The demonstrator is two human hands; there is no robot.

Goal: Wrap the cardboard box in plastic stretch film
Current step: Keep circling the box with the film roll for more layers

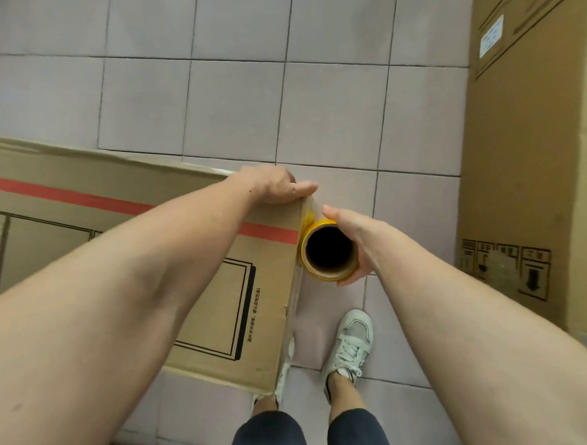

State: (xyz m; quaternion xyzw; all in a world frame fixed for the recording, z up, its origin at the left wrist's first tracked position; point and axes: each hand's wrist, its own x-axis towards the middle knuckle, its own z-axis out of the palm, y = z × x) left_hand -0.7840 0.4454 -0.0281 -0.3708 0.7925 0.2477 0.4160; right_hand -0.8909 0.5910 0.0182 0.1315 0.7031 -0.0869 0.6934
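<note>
A large flat cardboard box [85, 209] with a red stripe and black line print stands on the tiled floor at the left. My left hand [274, 186] rests on its top right corner, fingers over the far edge and thumb stretched along the top, pressing clear film there. My right hand [352, 240] grips the stretch film roll [329, 251], seen end-on with a yellow rim and a dark hollow core, right beside the box's right end. A strip of clear film [308, 211] runs from the roll onto the corner and down the box's end edge.
A second tall cardboard box [522, 154] with a white label and handling symbols stands at the right. My two white sneakers [351, 343] are on the grey floor tiles [234, 101] just below the roll. Open floor lies beyond the box.
</note>
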